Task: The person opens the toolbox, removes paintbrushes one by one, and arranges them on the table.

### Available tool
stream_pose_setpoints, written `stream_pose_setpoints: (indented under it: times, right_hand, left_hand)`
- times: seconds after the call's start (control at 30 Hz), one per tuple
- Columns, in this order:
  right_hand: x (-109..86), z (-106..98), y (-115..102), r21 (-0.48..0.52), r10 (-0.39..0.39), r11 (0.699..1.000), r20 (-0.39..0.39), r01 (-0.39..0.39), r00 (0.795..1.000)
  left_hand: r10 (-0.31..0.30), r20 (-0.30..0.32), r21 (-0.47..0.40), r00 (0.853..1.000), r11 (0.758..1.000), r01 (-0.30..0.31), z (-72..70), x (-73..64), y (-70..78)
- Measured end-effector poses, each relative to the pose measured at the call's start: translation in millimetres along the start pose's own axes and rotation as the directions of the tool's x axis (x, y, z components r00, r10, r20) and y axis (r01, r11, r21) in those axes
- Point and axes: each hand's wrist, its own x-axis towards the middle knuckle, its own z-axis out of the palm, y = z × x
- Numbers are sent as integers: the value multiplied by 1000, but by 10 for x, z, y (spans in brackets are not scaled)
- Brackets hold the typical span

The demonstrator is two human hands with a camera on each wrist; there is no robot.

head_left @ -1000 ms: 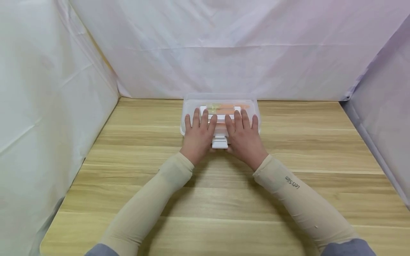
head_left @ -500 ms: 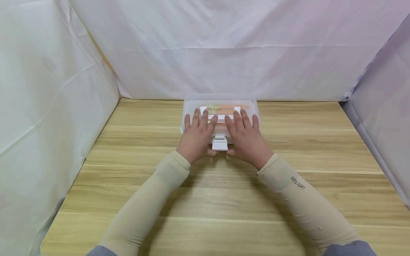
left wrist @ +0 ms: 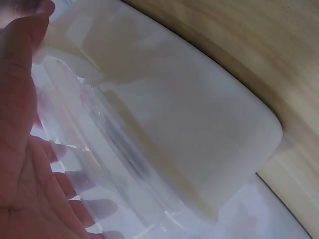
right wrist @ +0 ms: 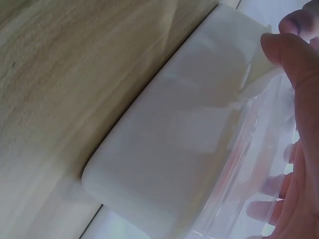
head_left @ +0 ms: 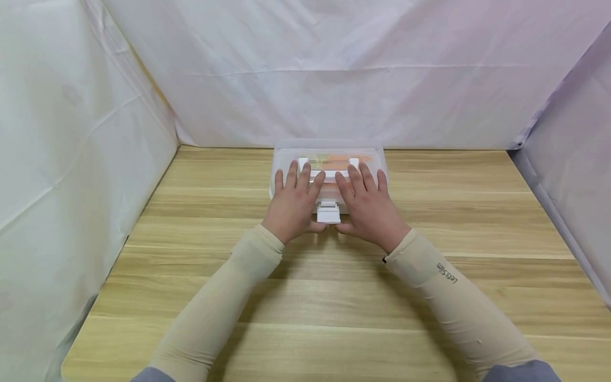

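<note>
Storage box (left wrist: 194, 107) is sitting upright at far edge of table (head_left: 305, 323), approx. centre, close to wht. cloth backdrop (head_left: 310, 85); contact w/ cloth can't be told. Base is showing smooth, opaque wht. plastic w/ rounded corners. Clear lid (head_left: 281, 162) is covering it, glossy & see-through, carrying a wht. bar handle (head_left: 330, 175). Orange shapes (head_left: 340, 165) & a yellow-green pc. (head_left: 315, 161) are showing thru lid; identity unclear.

L hand (head_left: 292, 206) and R hand (head_left: 370, 209) are lying palm-down on lid, one per side, fingers straight & spread, clenching nothing. Thumbs are reaching down in front, tips at wht. latch (head_left: 328, 214), whose rectangular flap is jutting outward from box front; whether tips are pressing it can't be told.

Beige stretch sleeves (head_left: 215, 313) are covering both forearms, R one bearing dark lettering, wrinkling nr. elbows. Table is showing pale wood grain in long bands; backdrop is hanging w/ creases.
</note>
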Motion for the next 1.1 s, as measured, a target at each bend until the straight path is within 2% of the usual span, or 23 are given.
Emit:
stream_pose_setpoints:
  times: [0.27, 0.47, 1.1]
  right_hand:
    - [-3, -16, 0, -12, -1, 1000, 0, 1, 1000]
    - [-5, -83, 31, 30, -18, 999, 62, 16, 998]
    - [4, -164, 60, 86, -25, 996, 104, 16, 994]
  left_hand:
    - [-6, -6, 20, 1000, 1000, 6, 14, 5, 2]
    - [1, -16, 11, 1000, 1000, -1, 17, -5, -25]
    - [45, 46, -125, 998, 991, -39, -62, -17, -171]
